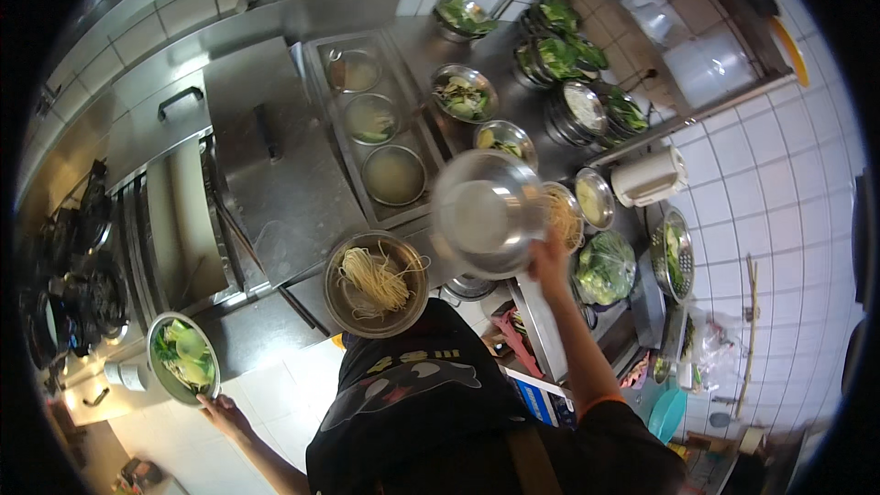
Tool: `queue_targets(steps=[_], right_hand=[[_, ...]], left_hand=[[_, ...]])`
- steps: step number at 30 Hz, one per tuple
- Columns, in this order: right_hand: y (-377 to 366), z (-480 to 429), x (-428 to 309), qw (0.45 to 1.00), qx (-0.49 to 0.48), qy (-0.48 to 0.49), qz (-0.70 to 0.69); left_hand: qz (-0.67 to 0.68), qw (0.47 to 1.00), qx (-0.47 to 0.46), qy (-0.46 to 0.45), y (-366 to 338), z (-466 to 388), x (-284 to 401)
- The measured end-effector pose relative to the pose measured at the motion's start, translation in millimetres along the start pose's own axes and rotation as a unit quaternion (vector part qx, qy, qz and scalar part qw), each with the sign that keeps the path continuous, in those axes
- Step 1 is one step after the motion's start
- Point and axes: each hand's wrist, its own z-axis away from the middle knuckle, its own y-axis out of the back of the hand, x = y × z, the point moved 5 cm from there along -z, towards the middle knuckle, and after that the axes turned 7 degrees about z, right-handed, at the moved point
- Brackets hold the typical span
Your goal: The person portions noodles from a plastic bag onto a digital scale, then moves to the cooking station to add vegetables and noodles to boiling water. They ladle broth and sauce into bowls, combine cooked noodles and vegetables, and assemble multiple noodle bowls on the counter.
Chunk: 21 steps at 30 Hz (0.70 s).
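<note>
My left hand [225,415] grips the rim of a metal bowl [214,377], out to the left above the floor. Chopped leafy greens and pale green slices [183,352] lie in it. Blurred by motion, a wide steel bowl [457,247] is held at its rim by my right hand [548,262]; no food shows inside it. It partly covers a bowl of noodles [564,220] and a bowl of sliced vegetables [514,134]. Close before my body, a metal bowl [333,302] of pale strand noodles [375,282] stands on the counter edge.
Round cooking inserts [394,175] with cloudy liquid sit in a steel well. Left of them are a steel lid [275,192], long chopsticks [299,309] and an open rectangular vat [182,220]. Stacked bowls of greens [560,58], a white kettle [650,177] and bagged greens [605,267] stand right.
</note>
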Motion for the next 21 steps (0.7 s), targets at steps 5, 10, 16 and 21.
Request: queue_targets(steps=[5,10,16,21], right_hand=[[110,-38,20,0.988,0.147,0.041,0.039],[128,-84,10,0.995,-0.014,0.075,0.071],[38,-82,52,0.937,-0.345,0.01,0.059],[-68,-57,75,0.925,-0.368,0.057,0.07]], left_hand=[[-0.142,0.976,-0.14,0.083,-74,123,-25],[-0.191,0.927,-0.22,0.235,-198,235,-69],[-0.185,0.954,-0.155,0.177,-232,265,-78],[-0.174,0.974,0.082,0.116,-174,271,-30]])
